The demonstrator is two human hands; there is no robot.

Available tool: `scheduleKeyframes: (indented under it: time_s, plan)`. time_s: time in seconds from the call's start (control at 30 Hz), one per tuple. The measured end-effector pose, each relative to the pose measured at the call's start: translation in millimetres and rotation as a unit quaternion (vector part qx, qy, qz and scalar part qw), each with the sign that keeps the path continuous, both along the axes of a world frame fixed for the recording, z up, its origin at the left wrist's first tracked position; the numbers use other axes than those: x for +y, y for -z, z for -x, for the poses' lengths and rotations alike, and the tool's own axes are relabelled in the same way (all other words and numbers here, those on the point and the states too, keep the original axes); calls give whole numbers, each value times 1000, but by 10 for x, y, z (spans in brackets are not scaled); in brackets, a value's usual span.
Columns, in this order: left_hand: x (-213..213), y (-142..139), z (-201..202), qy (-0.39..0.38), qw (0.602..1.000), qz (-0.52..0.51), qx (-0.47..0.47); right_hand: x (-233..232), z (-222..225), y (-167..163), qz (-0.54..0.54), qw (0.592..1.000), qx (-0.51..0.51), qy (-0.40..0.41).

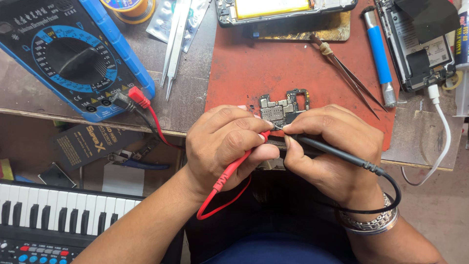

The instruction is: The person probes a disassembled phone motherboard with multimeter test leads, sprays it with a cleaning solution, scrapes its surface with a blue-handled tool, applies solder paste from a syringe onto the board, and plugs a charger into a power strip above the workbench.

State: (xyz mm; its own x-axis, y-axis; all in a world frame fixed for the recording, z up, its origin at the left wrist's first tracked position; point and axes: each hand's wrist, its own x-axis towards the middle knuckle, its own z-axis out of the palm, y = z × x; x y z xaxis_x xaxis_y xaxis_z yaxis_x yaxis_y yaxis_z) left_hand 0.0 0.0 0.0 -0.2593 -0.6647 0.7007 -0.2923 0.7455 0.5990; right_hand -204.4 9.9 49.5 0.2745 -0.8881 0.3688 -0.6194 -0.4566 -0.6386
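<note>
— Where is the circuit board (284, 105)?

— On the red mat (254, 63), near its front edge, just above both hands. The left hand (222, 142) has its fingers closed round the red probe (233, 166); the right hand (337, 151) has its fingers closed round the black probe (332, 151). Both tips meet at the board's lower edge, very close together.

— What could go wrong?

— I'd say a slip. The board looks loose on the mat, held by nothing, so a push from either tip could slide it, and a tip could bridge two neighbouring contacts. The tips themselves are almost touching, which would spoil any reading.

— And the leads?

— The red lead loops under the left wrist and runs up to the blue meter (68, 54) at the left; a tug there could drag the probe off its spot. The black lead curls round the right wrist by the bracelet (371, 222).

— Anything crowding the hands?

— Tweezers (349, 73) lie on the mat just right of the board, and a blue-handled screwdriver (381, 54) beyond them. An opened phone (415, 44) with a white cable (442, 132) sits at the right, another (278, 10) at the top. More tweezers (176, 44) lie on the worktop (190, 93) left of the mat. A keyboard (53, 210) sits lower left, well apart.
</note>
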Motion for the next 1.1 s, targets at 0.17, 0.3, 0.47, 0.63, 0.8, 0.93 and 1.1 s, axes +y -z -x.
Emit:
scheduleKeyframes:
  time_s: [0.17,0.3,0.47,0.63,0.8,0.93,1.1]
  plan:
    - [-78,-8,-76,-7,1000,6,4,-74,-91,-7,-3,1000,-4,0]
    - [475,-43,148,-13,1000,9,-1,462,132,-27,2,1000,0,4]
    - [320,-166,193,-21,1000,20,0,302,174,-141,7,1000,1,6]
    - [312,-155,228,-24,999,32,0,314,205,-137,17,1000,5,7]
    - [308,-158,241,-23,999,36,2,321,204,-142,23,1000,1,7]
    - [307,-159,208,-19,999,32,1,315,180,-133,22,1000,1,8]
    - [286,-165,174,-15,999,30,-1,298,168,-124,25,1000,0,4]
